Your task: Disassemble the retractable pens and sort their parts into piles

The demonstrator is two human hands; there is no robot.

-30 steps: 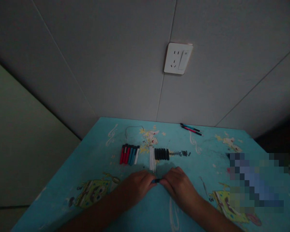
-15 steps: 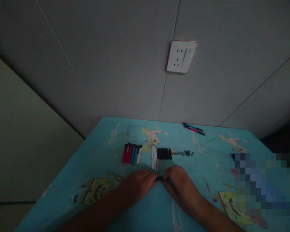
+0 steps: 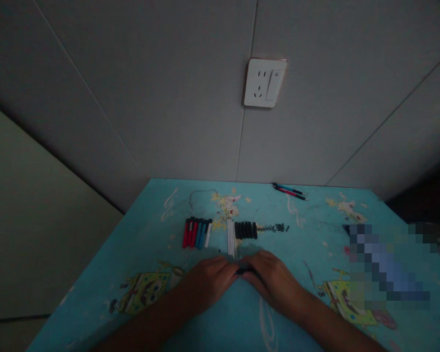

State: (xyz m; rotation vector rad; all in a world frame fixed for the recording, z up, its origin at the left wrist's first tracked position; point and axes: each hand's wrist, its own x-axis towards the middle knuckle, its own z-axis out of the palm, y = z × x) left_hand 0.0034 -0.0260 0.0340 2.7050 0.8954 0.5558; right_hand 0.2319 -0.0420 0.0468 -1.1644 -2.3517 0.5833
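My left hand point(image 3: 213, 276) and my right hand point(image 3: 270, 274) meet near the front middle of the table. Both are closed, fingertips pinching a short dark pen part point(image 3: 244, 270) between them, mostly hidden by the fingers. Just beyond the hands lies a bundle of thin white refills point(image 3: 231, 238). To its right is a row of short black pen grips point(image 3: 246, 230), then tiny coiled springs point(image 3: 266, 228) and small dark bits point(image 3: 280, 228). Left of the refills, red, blue and white pen barrels point(image 3: 197, 233) with black ends lie side by side.
Two pens point(image 3: 289, 191), one blue and one red, lie at the back of the turquoise cartoon-printed table point(image 3: 106, 274). A blurred-out bluish object point(image 3: 388, 266) is at the right. Behind the table rises a grey wall with a white socket plate point(image 3: 265, 83).
The view has shifted slightly, so the wall and table items sit a little further left. Both hands stay on the dark pen part, the right fingers slightly re-posed.
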